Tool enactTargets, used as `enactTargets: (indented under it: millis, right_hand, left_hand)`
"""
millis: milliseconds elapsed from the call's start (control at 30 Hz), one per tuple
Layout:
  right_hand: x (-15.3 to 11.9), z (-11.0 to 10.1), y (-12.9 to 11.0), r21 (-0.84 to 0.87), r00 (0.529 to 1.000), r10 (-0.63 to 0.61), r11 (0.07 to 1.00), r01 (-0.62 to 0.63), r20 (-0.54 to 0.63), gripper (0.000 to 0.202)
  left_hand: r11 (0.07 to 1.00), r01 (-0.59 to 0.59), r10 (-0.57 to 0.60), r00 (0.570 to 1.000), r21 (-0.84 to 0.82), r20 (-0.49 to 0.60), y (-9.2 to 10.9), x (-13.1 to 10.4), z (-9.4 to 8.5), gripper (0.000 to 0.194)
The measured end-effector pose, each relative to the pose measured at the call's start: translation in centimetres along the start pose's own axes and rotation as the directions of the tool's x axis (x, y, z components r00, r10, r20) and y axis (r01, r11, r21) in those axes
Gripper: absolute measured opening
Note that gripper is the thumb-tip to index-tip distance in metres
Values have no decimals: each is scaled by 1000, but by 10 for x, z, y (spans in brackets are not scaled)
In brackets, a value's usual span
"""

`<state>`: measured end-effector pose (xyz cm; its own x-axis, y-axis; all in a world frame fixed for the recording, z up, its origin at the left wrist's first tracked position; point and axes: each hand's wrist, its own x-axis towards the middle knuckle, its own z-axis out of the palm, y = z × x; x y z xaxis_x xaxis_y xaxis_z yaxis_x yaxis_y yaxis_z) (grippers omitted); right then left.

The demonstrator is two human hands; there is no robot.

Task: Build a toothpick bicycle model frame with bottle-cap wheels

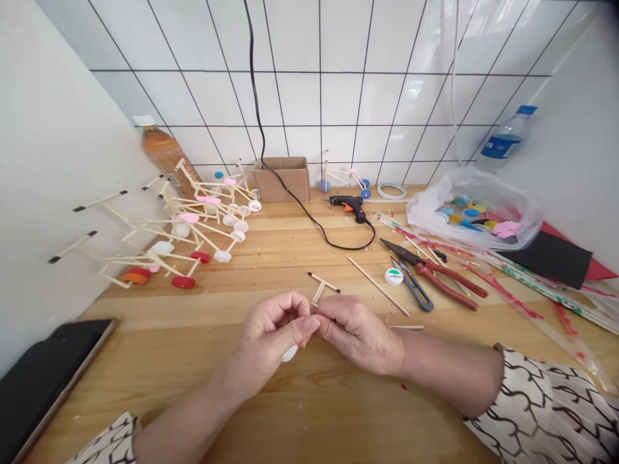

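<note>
My left hand [276, 328] and my right hand [356, 332] meet over the middle of the wooden table [309, 412], fingers pinched together. Between them they hold a small T-shaped stick piece [323, 285] that pokes up behind the fingers, its crossbar tipped black. A white bottle cap [290, 353] shows under my left thumb. A loose chopstick [378, 286] lies just beyond my right hand.
Several finished stick-and-cap models [184, 225] stand at the left by an orange drink bottle [167, 156]. Behind are a cardboard box [285, 179], a black glue gun [349, 205] with cord, red-handled pliers [442, 274], black scissors [413, 287], a bag of caps [476, 209], and a phone [43, 374].
</note>
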<state>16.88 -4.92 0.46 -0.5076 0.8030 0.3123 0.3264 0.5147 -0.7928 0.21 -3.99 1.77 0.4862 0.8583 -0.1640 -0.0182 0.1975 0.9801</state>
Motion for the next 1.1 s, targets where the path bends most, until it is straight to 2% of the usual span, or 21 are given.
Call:
enactTargets:
  millis: [267,367,433,533,667,867,1000,1100]
  right_hand:
    - [1,0,-8,285,998,56,956,-63,34,41]
    - [2,-1,-3,391,995,96,916,-88,-2,42]
    - [2,-2,-1,401,992,126,910,-105,-27,41]
    - [3,-3,-1,317,994,113,943,-105,-6,39]
    - [3,-3,-6,216,998,49,975,-54,29,37]
    - [1,-1,-4,7,998,1,1000,-1,-55,34]
    - [0,1,-3,-201,972,-171,970,137,-162,28]
    - [1,4,-4,-372,940,-319,893,254,-122,39]
  left_hand:
    - [982,31,-26,999,-187,29,2,1,2,36]
    - [954,31,-21,999,-300,38,6,3,1,35]
    - [944,8,-7,1000,-330,5,8,3,1,33]
    - [958,5,-23,998,-285,-59,7,3,1,30]
    - [976,33,-50,996,-215,-74,2,2,3,30]
    - [981,69,-83,994,-179,-72,4,1,4,31]
    - [974,-3,-42,980,-227,-194,5,3,5,29]
    - [960,-35,-59,945,-279,-322,1,5,7,27]
